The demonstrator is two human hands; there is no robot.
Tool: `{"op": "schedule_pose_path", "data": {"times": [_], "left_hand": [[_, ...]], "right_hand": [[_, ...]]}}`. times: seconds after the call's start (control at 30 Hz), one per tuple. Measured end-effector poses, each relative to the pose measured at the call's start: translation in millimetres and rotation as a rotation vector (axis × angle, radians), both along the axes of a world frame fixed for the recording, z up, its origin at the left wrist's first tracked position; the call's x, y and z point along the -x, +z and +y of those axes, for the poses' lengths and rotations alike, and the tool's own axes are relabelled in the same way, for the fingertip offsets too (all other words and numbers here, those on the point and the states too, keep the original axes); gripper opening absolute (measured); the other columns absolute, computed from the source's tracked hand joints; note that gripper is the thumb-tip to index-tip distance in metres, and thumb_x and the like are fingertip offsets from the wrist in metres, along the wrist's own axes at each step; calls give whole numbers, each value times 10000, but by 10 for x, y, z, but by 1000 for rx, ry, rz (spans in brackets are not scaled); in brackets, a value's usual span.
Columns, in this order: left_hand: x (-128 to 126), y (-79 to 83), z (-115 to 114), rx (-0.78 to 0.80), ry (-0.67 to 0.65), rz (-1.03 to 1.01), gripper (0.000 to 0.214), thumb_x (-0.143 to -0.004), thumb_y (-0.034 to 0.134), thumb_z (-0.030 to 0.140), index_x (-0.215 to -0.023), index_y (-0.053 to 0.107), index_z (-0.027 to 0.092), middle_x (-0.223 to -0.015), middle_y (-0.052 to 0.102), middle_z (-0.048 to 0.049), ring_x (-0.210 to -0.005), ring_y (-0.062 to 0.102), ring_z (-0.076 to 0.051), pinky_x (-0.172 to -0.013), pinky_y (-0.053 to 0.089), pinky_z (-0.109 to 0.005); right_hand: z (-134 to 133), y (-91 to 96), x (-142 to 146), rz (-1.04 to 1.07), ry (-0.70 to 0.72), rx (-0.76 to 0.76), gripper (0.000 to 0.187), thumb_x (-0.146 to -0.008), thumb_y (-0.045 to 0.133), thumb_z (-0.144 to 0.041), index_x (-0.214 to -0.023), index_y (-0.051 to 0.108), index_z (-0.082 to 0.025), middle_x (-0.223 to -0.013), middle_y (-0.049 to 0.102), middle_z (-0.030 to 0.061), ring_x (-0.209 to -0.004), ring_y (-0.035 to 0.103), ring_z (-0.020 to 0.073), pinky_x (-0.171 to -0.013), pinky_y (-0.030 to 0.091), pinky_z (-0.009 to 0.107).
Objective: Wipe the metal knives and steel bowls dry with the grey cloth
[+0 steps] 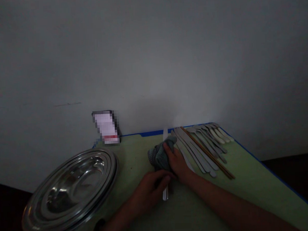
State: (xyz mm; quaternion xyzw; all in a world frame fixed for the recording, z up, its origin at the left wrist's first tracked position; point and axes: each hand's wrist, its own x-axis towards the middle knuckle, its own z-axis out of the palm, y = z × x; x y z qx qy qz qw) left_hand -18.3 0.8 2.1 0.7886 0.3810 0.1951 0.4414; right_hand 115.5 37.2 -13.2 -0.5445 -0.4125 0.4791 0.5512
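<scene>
My left hand (153, 187) is closed around the handle of a metal table knife (165, 194), whose butt end sticks out below the fingers. My right hand (178, 163) grips a grey-green cloth (162, 154) wrapped around the knife's middle. Above the cloth, the pale blade points away from me towards the wall. Just right of my right hand lie several metal knives (193, 151) in a row, then a pair of brown chopsticks (209, 154).
Further right lie several spoons or forks (208, 140) and pieces with cream handles (220, 134). Large round metal trays (30, 216) are stacked at left on the green tabletop (249, 193). A blurred-out phone (106, 127) leans against the wall (151, 61) behind.
</scene>
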Motion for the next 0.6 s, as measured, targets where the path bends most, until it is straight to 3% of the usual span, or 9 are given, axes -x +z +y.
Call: {"op": "schedule_pose_path", "data": {"times": [0.1, 0.33, 0.6], "left_hand": [[6, -16, -3, -86, -55, 89, 296, -908, 392, 269, -1004, 661, 191, -776, 689, -13, -655, 590, -125, -617, 430, -216], [-6, 46, -72, -390, -226, 309, 210, -823, 479, 160, -907, 665, 210, -727, 700, -2, -636, 618, -137, -643, 412, -228], [-31, 46, -117, -494, -208, 417, 218, -879, 414, 230, -822, 621, 192, -688, 670, -15, -607, 605, -147, -598, 384, -242]], "right_hand": [[-1, 2, 15, -39, 42, -29, 440, -751, 511, -590, -673, 620, -172, -675, 642, 34, -680, 574, 176, -625, 411, 263], [128, -71, 43, -144, -44, 15, 433, -739, 489, -595, -627, 576, -185, -658, 613, 41, -704, 569, 196, -634, 398, 289], [522, -134, 124, -68, -79, 12, 305, -753, 480, -459, -739, 587, -173, -800, 660, 83, -776, 607, 201, -676, 432, 294]]}}
